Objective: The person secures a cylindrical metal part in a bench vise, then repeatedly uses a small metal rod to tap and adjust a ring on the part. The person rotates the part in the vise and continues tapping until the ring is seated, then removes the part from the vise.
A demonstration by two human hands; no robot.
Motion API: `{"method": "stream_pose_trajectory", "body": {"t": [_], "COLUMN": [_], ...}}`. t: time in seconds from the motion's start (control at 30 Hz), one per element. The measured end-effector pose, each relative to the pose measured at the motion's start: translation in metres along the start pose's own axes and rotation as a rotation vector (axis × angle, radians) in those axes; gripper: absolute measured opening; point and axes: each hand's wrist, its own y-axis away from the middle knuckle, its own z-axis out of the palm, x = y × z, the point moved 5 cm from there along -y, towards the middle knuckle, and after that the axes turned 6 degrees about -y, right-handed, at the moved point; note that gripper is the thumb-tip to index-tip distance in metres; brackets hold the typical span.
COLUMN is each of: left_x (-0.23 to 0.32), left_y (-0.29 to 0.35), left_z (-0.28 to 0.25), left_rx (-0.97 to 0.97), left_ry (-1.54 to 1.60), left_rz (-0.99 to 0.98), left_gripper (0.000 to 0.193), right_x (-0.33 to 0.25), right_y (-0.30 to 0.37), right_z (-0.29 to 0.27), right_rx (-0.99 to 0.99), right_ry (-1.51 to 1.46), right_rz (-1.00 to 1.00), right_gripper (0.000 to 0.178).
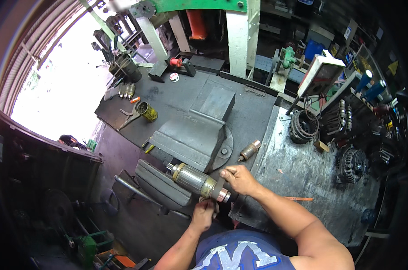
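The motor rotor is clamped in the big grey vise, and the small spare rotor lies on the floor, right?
Not quite. The head view shows the small spare rotor lying on the metal workbench, not the floor. The motor rotor does sit in the grey vise.

A dark, oil-stained metal table [177, 96] fills the middle of a cluttered workshop, with a large grey bench vise [192, 135] bolted to it as the fixed landmark. Behind the vise rise pale painted steel posts [238, 40] under a green beam [199, 5], and to its left a wide opening [64, 76] under a curved corrugated edge pours in glaring daylight. To the right of the vise lies a scratched lighter metal table [303, 175], with dim, crowded shelves [366, 58] beyond it.
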Motion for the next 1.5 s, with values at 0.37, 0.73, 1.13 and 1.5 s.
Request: {"method": "stream_pose_trajectory", "body": {"t": [0.37, 0.73, 1.13, 1.5], "left_x": [-0.001, -0.01, -0.042, -0.004], "left_y": [-0.042, -0.071, -0.071, -0.028], "left_z": [0.017, 0.044, 0.039, 0.015], "left_rx": [-0.23, -0.321, -0.318, -0.138], "left_ry": [-0.035, 0.25, 0.253, 0.412], "left_rz": [0.165, 0.406, 0.168, 0.277], "left_gripper": [0.021, 0.021, 0.025, 0.019], "right_x": [-0.097, -0.131, -0.12, -0.02], "right_y": [-0.019, -0.016, -0.018, -0.002], "right_z": [-0.035, -0.028, -0.039, -0.015], "right_rx": [-0.039, -0.033, -0.001, 0.061], "right_ry": [0.637, 0.758, 0.74, 0.156], "right_rz": [-0.195, -0.236, -0.202, 0.126], "right_gripper": [0.022, 0.016, 0.015, 0.043]}}
